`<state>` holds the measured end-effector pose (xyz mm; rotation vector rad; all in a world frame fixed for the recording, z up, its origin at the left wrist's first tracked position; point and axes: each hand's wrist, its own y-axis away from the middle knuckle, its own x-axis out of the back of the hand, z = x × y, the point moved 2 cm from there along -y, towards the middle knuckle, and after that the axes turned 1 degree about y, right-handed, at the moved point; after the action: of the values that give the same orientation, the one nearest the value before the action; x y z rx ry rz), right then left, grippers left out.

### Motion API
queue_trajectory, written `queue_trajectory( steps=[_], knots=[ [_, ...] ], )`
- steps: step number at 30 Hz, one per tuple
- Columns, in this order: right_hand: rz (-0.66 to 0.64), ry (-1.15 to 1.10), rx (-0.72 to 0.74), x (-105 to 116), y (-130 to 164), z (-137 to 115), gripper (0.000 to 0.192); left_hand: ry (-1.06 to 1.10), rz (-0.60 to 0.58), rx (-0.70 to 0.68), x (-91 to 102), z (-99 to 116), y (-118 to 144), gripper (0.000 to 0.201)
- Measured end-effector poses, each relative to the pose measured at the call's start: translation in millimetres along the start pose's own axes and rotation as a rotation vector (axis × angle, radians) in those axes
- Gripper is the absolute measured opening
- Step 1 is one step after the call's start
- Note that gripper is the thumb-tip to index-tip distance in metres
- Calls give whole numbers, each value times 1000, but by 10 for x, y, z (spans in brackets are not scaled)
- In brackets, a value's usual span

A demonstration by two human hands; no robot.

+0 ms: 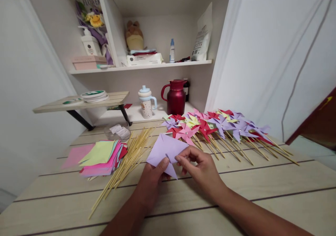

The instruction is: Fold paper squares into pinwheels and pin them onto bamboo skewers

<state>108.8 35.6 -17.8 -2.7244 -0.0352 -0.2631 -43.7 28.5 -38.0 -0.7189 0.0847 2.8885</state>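
Observation:
A lilac paper sheet point(163, 147), slit and partly folded in toward its middle, is held above the table between both hands. My left hand point(154, 174) grips it from below, the thumb pressing near its centre. At the sheet's right side, my right hand point(198, 164) pinches a part of the paper between thumb and fingertips. To the left lie a bundle of thin wooden sticks point(128, 161) and a stack of coloured paper squares point(101, 154). Finished paper pinwheels point(204, 127) on sticks lie in a pile behind and right of my hands.
A clear container point(117, 131) with small white packets stands behind the paper stack. A small raised shelf point(115, 98) on black legs carries rolls of tape point(94, 95). Farther back are a lidded cup point(147, 103) and a red jug point(175, 98), below a white shelf point(141, 67).

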Motion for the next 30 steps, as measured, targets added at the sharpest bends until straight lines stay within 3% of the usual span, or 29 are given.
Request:
queue_trajectory(
  steps=[13,26,30],
  knots=[
    [1,-16,18,2,7,-8,22,-33,-14,-15,29,36,-21,20],
    [4,120,160,31,42,-69,20,51,-7,-57,-24,48,10,42],
    [8,119,162,25,42,-53,20,49,-25,-74,-56,68,29,41]
  ],
)
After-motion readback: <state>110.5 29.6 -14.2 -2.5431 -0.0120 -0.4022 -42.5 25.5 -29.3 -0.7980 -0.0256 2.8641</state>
